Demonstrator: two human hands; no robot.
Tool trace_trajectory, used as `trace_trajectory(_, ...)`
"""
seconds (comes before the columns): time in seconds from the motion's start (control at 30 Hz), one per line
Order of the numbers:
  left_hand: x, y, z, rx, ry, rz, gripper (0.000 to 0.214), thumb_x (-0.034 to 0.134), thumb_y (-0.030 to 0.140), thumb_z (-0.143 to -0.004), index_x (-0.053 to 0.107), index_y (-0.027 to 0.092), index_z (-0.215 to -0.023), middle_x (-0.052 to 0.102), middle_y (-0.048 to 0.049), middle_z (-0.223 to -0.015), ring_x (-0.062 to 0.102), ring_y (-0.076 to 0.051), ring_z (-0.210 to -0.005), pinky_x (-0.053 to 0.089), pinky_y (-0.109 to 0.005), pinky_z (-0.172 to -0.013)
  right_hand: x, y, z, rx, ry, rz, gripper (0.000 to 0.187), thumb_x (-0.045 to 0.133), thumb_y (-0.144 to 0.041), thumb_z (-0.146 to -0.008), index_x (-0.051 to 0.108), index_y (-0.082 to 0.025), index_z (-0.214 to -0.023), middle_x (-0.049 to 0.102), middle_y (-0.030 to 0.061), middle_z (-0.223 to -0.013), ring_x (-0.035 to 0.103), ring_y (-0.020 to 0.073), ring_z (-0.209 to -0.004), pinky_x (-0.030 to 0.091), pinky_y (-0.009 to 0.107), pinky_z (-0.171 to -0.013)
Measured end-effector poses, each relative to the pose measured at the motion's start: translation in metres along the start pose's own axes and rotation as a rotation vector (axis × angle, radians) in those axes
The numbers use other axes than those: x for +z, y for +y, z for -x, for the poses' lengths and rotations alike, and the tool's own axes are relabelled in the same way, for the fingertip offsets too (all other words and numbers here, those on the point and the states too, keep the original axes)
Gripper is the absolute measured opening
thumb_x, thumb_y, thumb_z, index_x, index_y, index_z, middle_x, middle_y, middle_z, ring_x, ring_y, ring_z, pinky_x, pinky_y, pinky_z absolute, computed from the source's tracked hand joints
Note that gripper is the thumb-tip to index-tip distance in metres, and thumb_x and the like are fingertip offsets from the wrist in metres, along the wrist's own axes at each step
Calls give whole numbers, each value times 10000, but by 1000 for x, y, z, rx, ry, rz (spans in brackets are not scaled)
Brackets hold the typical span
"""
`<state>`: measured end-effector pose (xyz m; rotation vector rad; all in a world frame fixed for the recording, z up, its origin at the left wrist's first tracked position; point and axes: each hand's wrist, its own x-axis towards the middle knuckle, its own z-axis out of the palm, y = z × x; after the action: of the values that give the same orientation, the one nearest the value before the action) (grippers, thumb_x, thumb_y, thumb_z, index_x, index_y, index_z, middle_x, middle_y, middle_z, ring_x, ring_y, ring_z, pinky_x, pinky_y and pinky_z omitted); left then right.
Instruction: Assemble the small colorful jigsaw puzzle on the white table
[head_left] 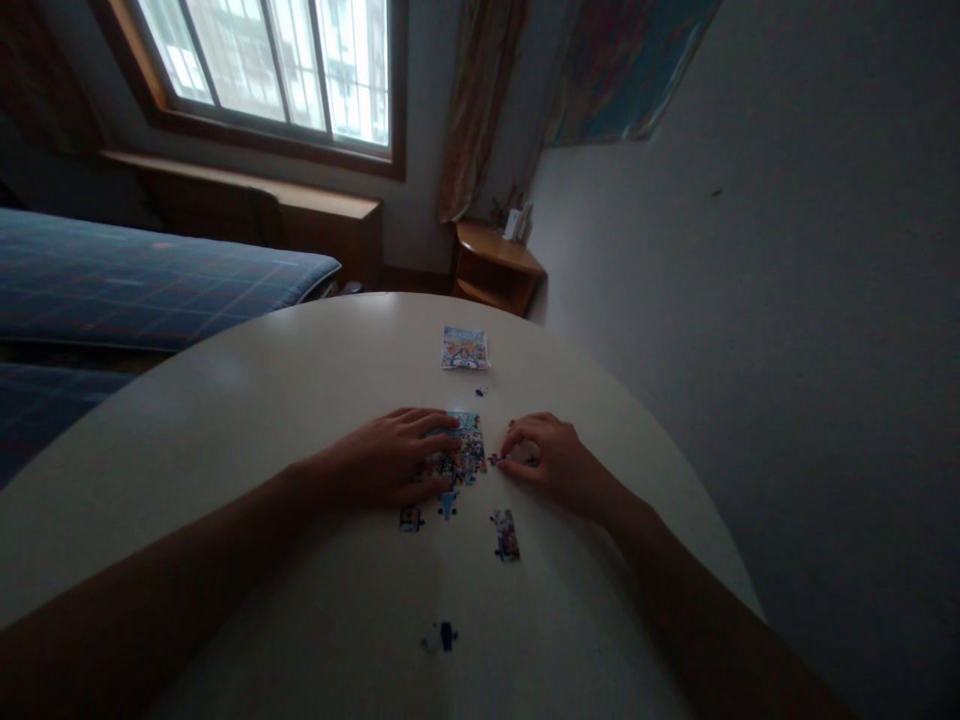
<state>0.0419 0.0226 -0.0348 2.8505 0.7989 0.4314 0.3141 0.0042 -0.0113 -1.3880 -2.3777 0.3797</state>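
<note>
A partly joined jigsaw puzzle (471, 440) lies on the white table, its left side covered by my left hand (409, 455). That hand rests flat with its fingers spread over the puzzle. My right hand (551, 455) is just right of the puzzle, thumb and forefinger pinched on a small puzzle piece (495, 459) beside the puzzle's right edge. Loose below the puzzle are a light blue piece (448, 505), a piece at the left (410, 519) and a longer joined strip (506, 536). Part of another piece (533, 461) shows by my right palm.
A printed picture packet (465, 349) lies toward the table's (315, 350) far side, with a small piece (481, 392) below it. Dark and pale pieces (448, 636) lie near me. Beyond are a bed (165, 275), a corner cabinet (499, 250) and, at right, a wall (787, 300).
</note>
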Motion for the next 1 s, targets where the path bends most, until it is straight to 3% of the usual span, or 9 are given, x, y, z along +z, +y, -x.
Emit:
trace_trajectory(0.13, -1, -1, 0, 7, -22, -12, 409, 549, 440, -954, 543, 267, -1326, 475, -89, -1487, 463, -305, -1352, 373, -490, -1120, 0, -7, 2, -34, -17, -75, 66, 756, -179, -801, 707, -216, -823, 741, 19, -852, 673, 196, -918, 473, 359, -875)
trace_trajectory(0.3, -4, -2, -1, -4, -54, 0, 395, 484, 228, -960, 540, 280, -1348, 478, -66, -1484, 443, -270, -1370, 347, -477, -1144, 0, -17, 5, -32, 12, -167, 64, 708, -161, -847, 716, -224, -846, 748, -4, -860, 682, 155, -821, 492, 292, -785)
trace_trajectory(0.43, -6, -1, -2, -17, -47, 18, 386, 466, 223, -972, 559, 288, -1341, 499, -70, -1462, 452, -271, -1360, 350, -488, -1135, 5, -33, 9, -1, 95, -231, 40, 726, -192, -844, 721, -231, -834, 751, -10, -850, 686, 157, -803, 497, 302, -798)
trace_trajectory(0.53, -5, -8, -2, -26, -49, 62, 390, 470, 204, -975, 571, 330, -1330, 500, -30, -1474, 452, -249, -1364, 336, -485, -1142, 21, -46, 9, -10, 142, -307, 42, 758, -213, -824, 738, -250, -827, 753, -16, -829, 688, 157, -782, 499, 310, -803)
trace_trajectory(0.63, 0, -20, -3, -12, -42, 150, 416, 501, 164, -952, 578, 320, -1329, 506, -9, -1486, 453, -213, -1373, 318, -436, -1165, 38, -55, 6, 3, 179, -331, 94, 810, -188, -761, 751, -255, -790, 751, -15, -789, 682, 163, -769, 501, 314, -794)
trace_trajectory(0.77, 6, -33, -5, -3, -2, 271, 413, 479, 110, -938, 616, 265, -1296, 576, -16, -1425, 477, -172, -1361, 337, -360, -1166, 51, -62, -1, 21, 235, -360, 50, 804, -227, -776, 766, -257, -790, 753, -3, -778, 679, 166, -759, 512, 322, -788)
trace_trajectory(1.0, 8, -35, -7, -18, 21, 303, 411, 486, 70, -920, 649, 255, -1249, 602, -12, -1396, 497, -162, -1343, 350, -376, -1162, 56, -61, -7, 10, 189, -357, 54, 764, -244, -822, 784, -279, -859, 760, -4, -805, 670, 168, -796, 507, 321, -779)
